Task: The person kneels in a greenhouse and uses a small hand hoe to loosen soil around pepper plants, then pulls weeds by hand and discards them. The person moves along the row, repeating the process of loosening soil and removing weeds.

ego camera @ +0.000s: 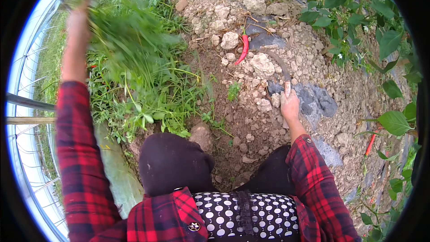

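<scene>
My right hand [290,106] is closed around the handle of a sickle [281,63], whose curved, soil-stained blade lies low over the clods and points up and left. My left hand [79,18], blurred and stretched out at the upper left, grips a bunch of green weeds [129,30] that trails to its right above the growing weeds [151,97]. The fingers of that hand are partly hidden by blur and leaves. A red chili pepper [245,47] rests on the soil left of the sickle blade.
Pepper plants [391,40] with white flowers stand at the right, a red chili pepper [371,143] low among them. Pieces of dark plastic film [310,99] show through the cloddy soil. At the left are translucent sheeting [116,168] and a greenhouse frame [30,102].
</scene>
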The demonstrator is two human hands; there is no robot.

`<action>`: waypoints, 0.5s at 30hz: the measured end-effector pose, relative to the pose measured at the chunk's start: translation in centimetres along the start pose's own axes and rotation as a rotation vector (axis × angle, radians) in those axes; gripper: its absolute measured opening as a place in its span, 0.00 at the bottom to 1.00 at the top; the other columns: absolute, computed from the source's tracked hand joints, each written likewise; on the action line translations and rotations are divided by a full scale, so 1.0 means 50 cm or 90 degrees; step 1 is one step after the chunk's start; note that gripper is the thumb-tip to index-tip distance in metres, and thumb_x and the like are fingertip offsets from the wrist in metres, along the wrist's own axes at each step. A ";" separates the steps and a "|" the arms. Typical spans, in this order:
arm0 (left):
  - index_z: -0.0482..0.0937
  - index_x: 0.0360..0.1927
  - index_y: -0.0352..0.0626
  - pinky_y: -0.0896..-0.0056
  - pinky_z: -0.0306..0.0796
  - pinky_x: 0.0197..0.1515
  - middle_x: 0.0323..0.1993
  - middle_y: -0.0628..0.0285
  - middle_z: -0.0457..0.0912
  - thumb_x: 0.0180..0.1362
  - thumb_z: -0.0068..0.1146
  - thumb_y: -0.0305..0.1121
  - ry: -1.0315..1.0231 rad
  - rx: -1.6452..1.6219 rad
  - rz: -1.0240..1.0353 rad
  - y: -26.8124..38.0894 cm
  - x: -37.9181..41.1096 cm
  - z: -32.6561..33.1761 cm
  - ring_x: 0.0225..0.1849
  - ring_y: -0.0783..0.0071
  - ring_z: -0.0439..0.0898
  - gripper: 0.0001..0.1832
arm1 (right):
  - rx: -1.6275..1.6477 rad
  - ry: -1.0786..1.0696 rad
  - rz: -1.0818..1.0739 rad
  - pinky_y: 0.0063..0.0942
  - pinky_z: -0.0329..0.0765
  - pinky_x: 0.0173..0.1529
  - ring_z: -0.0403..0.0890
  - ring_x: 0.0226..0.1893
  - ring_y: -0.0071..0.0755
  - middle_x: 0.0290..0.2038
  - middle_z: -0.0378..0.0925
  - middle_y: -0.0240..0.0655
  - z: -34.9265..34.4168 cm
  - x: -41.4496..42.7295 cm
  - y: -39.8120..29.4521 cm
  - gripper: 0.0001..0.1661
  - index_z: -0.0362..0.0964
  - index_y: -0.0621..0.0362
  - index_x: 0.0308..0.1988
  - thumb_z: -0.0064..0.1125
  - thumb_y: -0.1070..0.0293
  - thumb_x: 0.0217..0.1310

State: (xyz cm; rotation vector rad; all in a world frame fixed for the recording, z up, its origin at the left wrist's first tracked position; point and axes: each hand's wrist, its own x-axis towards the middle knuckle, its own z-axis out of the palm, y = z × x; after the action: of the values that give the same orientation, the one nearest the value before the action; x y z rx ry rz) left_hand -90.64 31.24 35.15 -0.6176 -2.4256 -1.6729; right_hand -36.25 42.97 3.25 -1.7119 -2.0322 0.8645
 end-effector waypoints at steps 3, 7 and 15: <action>0.73 0.46 0.37 0.61 0.70 0.37 0.37 0.55 0.78 0.51 0.54 0.40 0.118 0.374 0.227 0.211 0.056 -0.143 0.35 0.62 0.76 0.21 | 0.047 -0.013 -0.002 0.48 0.71 0.40 0.75 0.35 0.62 0.30 0.74 0.57 0.007 0.000 -0.017 0.16 0.67 0.65 0.35 0.52 0.61 0.53; 0.70 0.50 0.36 0.62 0.71 0.29 0.35 0.52 0.79 0.50 0.50 0.26 0.349 0.970 0.787 0.174 0.238 -0.315 0.28 0.60 0.78 0.21 | 0.054 -0.030 -0.020 0.47 0.70 0.42 0.74 0.38 0.62 0.32 0.74 0.58 0.016 0.005 -0.033 0.19 0.68 0.66 0.36 0.51 0.59 0.53; 0.59 0.61 0.40 0.29 0.41 0.59 0.67 0.51 0.49 0.53 0.57 0.44 0.023 -0.236 -0.491 -0.162 -0.311 0.019 0.66 0.49 0.50 0.35 | 0.081 -0.005 -0.031 0.43 0.70 0.39 0.75 0.34 0.59 0.31 0.74 0.57 0.007 -0.002 -0.008 0.20 0.68 0.66 0.40 0.51 0.61 0.54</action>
State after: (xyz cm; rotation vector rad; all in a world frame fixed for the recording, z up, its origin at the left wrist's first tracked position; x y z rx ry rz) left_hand -79.65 25.69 22.63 0.3980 -2.5005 -2.3945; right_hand -36.75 42.75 3.25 -1.5860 -1.9708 0.9648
